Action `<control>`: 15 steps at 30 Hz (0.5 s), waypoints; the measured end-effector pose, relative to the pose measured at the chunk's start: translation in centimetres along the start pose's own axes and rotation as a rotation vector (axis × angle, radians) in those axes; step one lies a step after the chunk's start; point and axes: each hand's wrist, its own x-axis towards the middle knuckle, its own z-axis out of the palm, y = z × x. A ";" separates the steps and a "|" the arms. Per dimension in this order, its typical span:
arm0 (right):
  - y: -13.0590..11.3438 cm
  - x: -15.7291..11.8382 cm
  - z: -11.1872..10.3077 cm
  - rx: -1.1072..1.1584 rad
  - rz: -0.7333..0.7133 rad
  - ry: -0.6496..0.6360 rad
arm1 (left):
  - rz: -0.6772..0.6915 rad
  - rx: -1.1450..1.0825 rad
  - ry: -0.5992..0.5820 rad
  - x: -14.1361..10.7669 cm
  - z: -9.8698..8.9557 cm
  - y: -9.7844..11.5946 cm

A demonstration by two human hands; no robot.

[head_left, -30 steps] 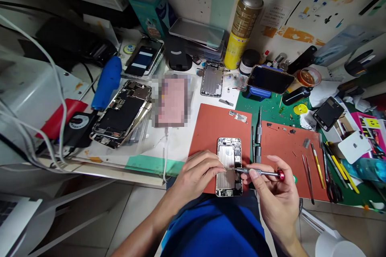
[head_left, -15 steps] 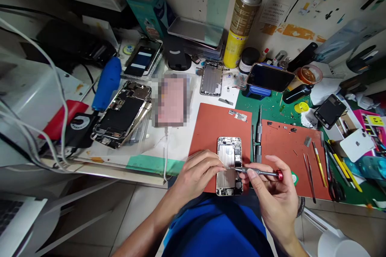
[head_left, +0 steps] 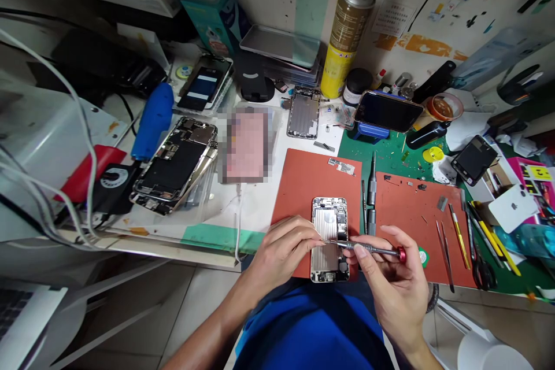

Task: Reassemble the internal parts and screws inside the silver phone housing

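An opened phone housing (head_left: 330, 269) lies on the orange mat (head_left: 299, 185) right in front of me, its metal inside facing up. Above its middle, my right hand (head_left: 390, 277) grips a grey screwdriver (head_left: 377, 250) with a red end cap, held nearly level, its tip pointing left. My left hand (head_left: 288, 248) reaches over the housing's left edge. Its thumb and fingertips are pinched together at the screwdriver tip; whatever is between them is too small to make out.
Tweezers (head_left: 444, 254), scissors (head_left: 482, 274) and a yellow-handled tool (head_left: 459, 237) lie right. A logic board (head_left: 342, 166) rests at the mat's top. A disassembled phone (head_left: 176, 162) lies left. A spray can (head_left: 349, 40) and a propped phone (head_left: 388, 111) stand behind.
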 end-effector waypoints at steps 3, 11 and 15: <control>0.0 0.1 0.1 0.032 0.066 0.013 | 0.010 -0.005 0.012 0.0 -0.1 -0.1; 0.5 0.3 0.1 0.078 0.130 0.034 | -0.001 0.005 0.013 -0.1 -0.2 0.1; 0.8 0.4 -0.1 0.110 0.181 0.034 | -0.014 0.003 -0.007 0.0 -0.3 0.2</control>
